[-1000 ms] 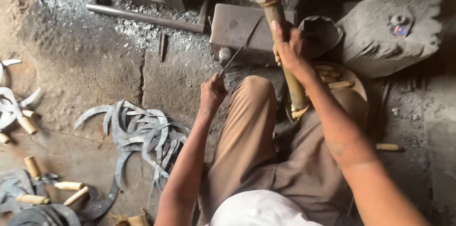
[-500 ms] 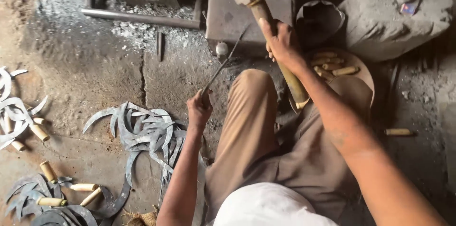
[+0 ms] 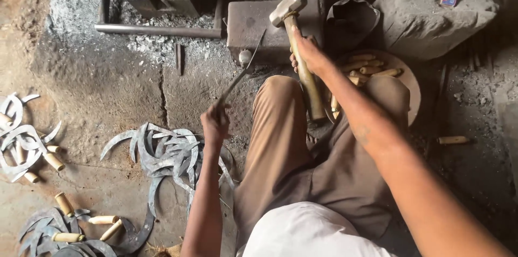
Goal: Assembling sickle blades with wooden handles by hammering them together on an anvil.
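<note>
My right hand point(image 3: 307, 51) grips the wooden handle of a hammer point(image 3: 288, 7), whose metal head rests low over the right part of a dark anvil block point(image 3: 253, 25). My left hand point(image 3: 215, 123) holds a thin metal rod or tongs point(image 3: 240, 71) that slants up to the anvil's front edge. I sit on the ground with knees in brown trousers point(image 3: 280, 143) between my arms. A heap of curved sickle blades point(image 3: 167, 151) lies just left of my left hand.
A round tray point(image 3: 407, 81) with wooden handles sits at right beside a black pot point(image 3: 353, 17) and a big stone block point(image 3: 437, 8). More blades and wooden handles point(image 3: 32, 143) lie at left and bottom left. A metal pipe point(image 3: 156, 30) runs through ash at the back.
The hammer head has come down toward the anvil with my right hand. My left hand has moved slightly back and down, holding the rod. The view has shifted a little.
</note>
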